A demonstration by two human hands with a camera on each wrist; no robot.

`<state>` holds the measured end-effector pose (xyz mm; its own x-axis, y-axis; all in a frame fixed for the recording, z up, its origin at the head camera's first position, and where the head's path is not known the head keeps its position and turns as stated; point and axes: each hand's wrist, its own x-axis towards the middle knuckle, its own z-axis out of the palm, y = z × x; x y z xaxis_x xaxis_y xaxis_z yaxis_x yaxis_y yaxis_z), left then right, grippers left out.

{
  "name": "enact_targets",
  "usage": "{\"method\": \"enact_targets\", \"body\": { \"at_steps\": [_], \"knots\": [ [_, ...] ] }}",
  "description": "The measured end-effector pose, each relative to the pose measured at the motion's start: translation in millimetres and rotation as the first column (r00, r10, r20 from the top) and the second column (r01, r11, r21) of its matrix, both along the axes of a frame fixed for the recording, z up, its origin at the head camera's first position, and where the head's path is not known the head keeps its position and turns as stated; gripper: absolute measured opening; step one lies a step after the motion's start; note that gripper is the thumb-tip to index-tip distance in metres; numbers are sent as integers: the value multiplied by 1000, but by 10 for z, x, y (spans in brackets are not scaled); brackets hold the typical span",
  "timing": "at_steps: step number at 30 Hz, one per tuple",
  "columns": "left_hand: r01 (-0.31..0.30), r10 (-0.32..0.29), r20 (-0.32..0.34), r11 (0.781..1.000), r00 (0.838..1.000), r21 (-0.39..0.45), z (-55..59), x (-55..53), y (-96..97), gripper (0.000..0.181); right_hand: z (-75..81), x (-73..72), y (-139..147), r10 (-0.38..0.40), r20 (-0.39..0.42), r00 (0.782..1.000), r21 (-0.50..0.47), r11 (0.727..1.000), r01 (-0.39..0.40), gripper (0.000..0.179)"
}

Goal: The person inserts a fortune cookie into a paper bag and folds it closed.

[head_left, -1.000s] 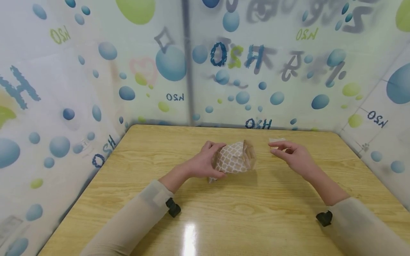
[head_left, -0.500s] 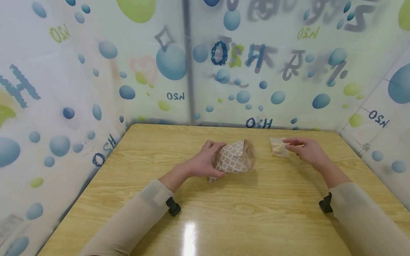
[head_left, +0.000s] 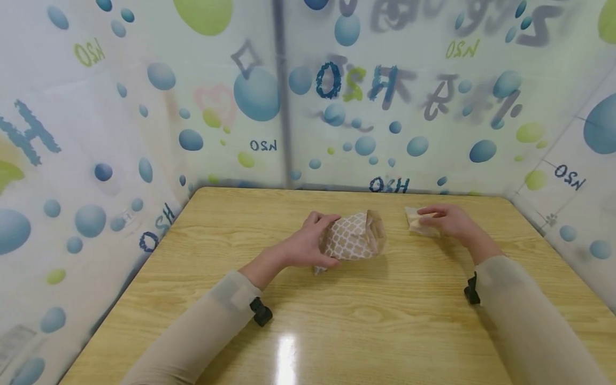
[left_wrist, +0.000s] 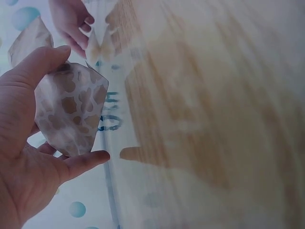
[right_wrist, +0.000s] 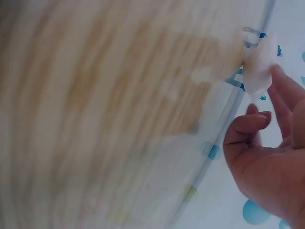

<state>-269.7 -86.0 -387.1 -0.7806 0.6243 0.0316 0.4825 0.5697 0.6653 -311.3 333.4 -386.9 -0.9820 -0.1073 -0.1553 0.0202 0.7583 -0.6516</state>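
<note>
Gripped in the left hand (head_left: 308, 246) is a patterned paper bag (head_left: 350, 235), while the right hand (head_left: 451, 220), thumb and fingers apart, is at a pale packet (head_left: 414, 220).

Wood-grain table (head_left: 366, 331) | bubble-print backdrop (head_left: 308, 133) behind it | mirrored H2O lettering (head_left: 355, 84)

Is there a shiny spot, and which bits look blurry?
Head view: white glare on the table, near the bottom edge; left wrist view: streaky table, bag fairly clear; right wrist view: packet blurry, right hand sharper.
</note>
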Motion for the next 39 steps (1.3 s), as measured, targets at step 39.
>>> {"method": "enact_targets", "body": {
  "at_steps": [39],
  "knots": [
    [0, 0, 7, 1000, 1000, -3, -16, 0, 36, 109, 68, 528, -58, 61, -10, 998, -163, 985, -62, 68]
  ]
}}
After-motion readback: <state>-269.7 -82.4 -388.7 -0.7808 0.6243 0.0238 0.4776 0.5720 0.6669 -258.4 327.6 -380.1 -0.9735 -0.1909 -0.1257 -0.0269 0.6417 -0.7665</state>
